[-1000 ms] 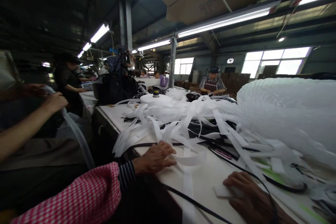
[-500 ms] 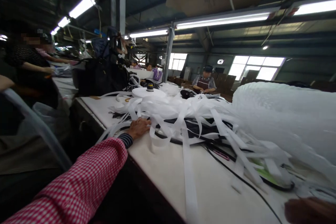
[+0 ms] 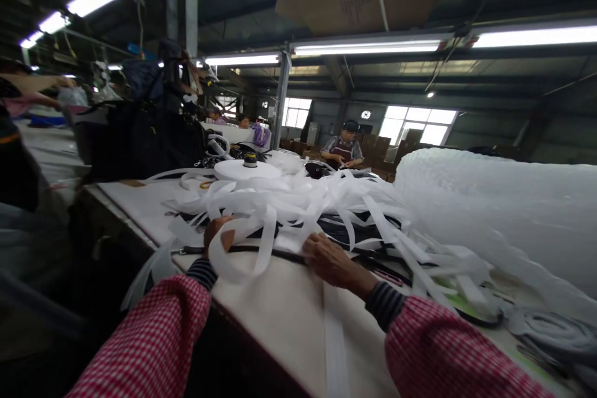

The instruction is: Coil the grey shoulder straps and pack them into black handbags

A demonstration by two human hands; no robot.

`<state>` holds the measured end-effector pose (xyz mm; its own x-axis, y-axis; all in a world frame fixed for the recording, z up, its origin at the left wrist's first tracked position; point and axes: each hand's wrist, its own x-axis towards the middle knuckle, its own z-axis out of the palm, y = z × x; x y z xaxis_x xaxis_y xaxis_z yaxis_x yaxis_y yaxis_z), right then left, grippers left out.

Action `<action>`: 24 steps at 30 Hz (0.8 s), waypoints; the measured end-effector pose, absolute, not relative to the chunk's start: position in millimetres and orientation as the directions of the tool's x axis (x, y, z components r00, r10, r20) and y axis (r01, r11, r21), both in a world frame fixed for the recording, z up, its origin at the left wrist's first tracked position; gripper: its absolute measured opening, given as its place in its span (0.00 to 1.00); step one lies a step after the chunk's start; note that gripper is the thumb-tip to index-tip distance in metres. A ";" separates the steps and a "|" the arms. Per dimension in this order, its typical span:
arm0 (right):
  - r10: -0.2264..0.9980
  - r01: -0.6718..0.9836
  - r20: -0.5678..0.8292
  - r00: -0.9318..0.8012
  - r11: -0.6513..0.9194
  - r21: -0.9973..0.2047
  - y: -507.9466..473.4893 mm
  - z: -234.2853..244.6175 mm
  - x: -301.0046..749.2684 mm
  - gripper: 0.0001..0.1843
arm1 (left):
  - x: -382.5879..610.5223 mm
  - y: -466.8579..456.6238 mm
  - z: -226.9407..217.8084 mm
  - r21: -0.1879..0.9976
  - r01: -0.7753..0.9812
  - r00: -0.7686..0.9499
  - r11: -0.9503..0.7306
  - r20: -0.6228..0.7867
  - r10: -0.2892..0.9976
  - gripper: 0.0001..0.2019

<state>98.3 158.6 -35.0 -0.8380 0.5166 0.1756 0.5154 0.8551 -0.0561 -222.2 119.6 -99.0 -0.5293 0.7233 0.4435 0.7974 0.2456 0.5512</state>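
A tangled heap of white webbing straps (image 3: 298,196) lies on the table over darker straps. My left hand (image 3: 216,231) is at the heap's near left edge, partly behind a looped white strap (image 3: 265,242) that hides its fingers. My right hand (image 3: 332,262) reaches in from the right, its fingers bent and closed over the heap's front edge, slightly blurred; what lies between them is hidden. A thin black strap (image 3: 284,254) runs along the table between both hands. Below my right hand, a single white strap (image 3: 334,342) stretches toward the table's near edge.
A white reel (image 3: 233,170) with a dark tape roll (image 3: 250,160) on it stands behind the heap. At right is a large roll of bubble wrap (image 3: 494,217). Black bags (image 3: 144,137) are piled at left. A person (image 3: 344,148) works across the table.
My right hand has come from the lower right corner to the heap's front edge. My left hand has shifted behind a white strap loop. The view has turned slightly right.
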 end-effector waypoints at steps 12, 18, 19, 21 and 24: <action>0.570 0.590 -0.154 -0.807 0.788 -0.175 229.1 -22.3 60.9 0.41 | -210.0 121.0 -93.6 0.451 0.865 -0.450 0.222 0.497 0.742 0.17; 0.557 0.601 -0.230 -0.798 0.764 -0.233 226.4 -17.6 66.7 0.46 | -195.8 123.9 -97.5 0.268 0.963 -0.187 0.021 0.612 0.769 0.20; 0.564 0.607 -0.226 -0.794 0.760 -0.233 224.6 -17.3 67.9 0.45 | -193.5 124.9 -99.6 0.232 0.972 -0.116 -0.031 0.594 0.796 0.20; 0.572 0.610 -0.214 -0.792 0.760 -0.224 219.8 -16.0 70.0 0.44 | -189.1 125.7 -104.0 0.165 0.979 0.014 -0.121 0.537 0.843 0.16; 0.571 0.602 -0.194 -0.798 0.775 -0.191 210.0 -11.6 75.1 0.45 | -185.0 124.3 -108.4 0.089 0.983 0.097 -0.158 0.478 0.873 0.12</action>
